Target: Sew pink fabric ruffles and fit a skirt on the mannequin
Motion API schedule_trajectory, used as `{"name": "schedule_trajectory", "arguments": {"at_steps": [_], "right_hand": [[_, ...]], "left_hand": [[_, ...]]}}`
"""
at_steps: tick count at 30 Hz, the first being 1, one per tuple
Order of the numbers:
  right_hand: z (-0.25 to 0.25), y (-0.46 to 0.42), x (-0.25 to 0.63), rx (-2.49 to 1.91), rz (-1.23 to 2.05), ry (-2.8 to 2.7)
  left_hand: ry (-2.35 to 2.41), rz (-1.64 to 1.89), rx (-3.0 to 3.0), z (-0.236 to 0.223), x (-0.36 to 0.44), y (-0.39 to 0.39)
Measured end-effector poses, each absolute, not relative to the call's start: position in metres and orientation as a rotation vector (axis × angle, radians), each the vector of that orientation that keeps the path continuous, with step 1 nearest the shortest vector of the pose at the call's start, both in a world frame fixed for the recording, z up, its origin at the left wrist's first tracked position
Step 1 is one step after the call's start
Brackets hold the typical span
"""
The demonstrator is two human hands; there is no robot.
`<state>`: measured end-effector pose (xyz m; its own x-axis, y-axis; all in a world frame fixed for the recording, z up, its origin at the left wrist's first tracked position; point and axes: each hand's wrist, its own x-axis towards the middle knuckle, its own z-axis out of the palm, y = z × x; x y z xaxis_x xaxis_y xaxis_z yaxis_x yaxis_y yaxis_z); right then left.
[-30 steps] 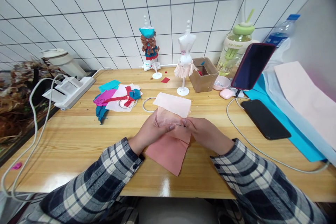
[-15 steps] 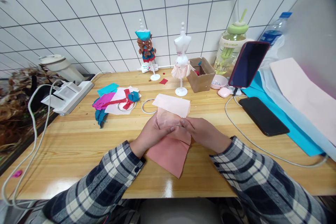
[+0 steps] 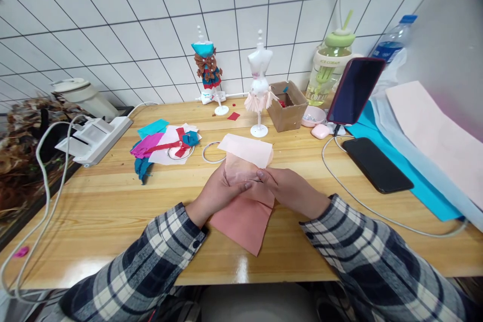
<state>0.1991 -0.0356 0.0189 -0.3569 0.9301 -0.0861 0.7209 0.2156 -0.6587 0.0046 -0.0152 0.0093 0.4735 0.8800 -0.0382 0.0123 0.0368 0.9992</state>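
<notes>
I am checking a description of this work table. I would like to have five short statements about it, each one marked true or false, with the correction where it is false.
1. The left hand and the right hand both hold pink material. True.
2. The mannequin in the pale skirt stands left of the other one. False: the pale-skirted mannequin stands right of the blue-topped mannequin.
3. The cardboard box is open at the top. True.
4. The drinking bottle with the straw has a red lid. False: that bottle has a light green lid.
5. One phone lies flat. True.
</notes>
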Motion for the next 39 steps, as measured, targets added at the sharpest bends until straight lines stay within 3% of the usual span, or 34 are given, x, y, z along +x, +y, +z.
{"name": "schedule_trajectory", "arguments": {"at_steps": [39], "right_hand": [[0.0198,-0.0352,0.1956,-1.682,0.757,-2.194]], "left_hand": [[0.964,0.846,1.481,0.0115,0.0107,-0.0222]]}}
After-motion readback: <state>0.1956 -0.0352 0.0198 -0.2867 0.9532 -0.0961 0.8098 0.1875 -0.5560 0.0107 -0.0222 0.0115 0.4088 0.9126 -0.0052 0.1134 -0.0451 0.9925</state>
